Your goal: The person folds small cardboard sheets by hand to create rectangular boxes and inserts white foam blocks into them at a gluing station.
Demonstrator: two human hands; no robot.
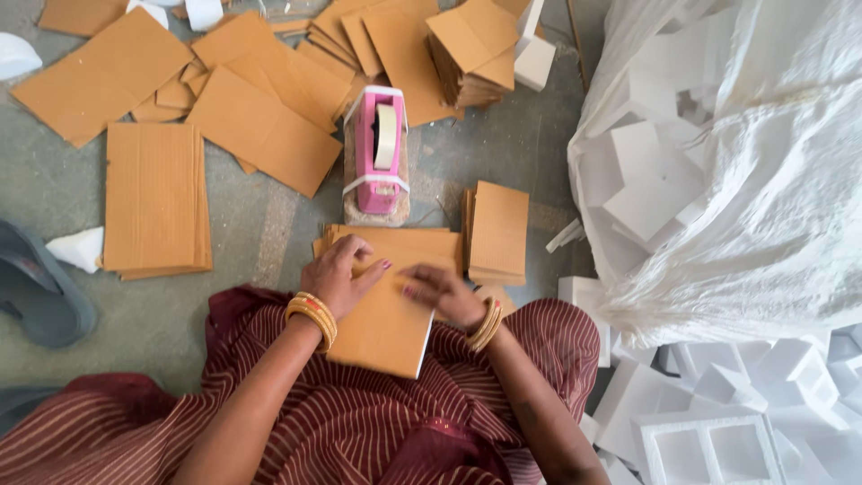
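Observation:
On my lap lies a brown cardboard-wrapped block (388, 321) with a white foam edge showing at its lower right. My left hand (339, 273) presses flat on its upper left part, fingers spread on the cardboard. My right hand (440, 293) rests on its upper right edge, fingers curled against the cardboard. Both wrists wear gold bangles. Just beyond the block, a pink tape dispenser (378, 148) with a roll of pale tape stands on the floor.
Stacks and loose sheets of brown cardboard lie around: a pile (156, 198) at left, a small stack (498, 232) at right, more at the back. A large white sack of foam pieces (718, 162) fills the right. Foam trays (709, 445) sit at lower right, a grey sandal (36, 292) at left.

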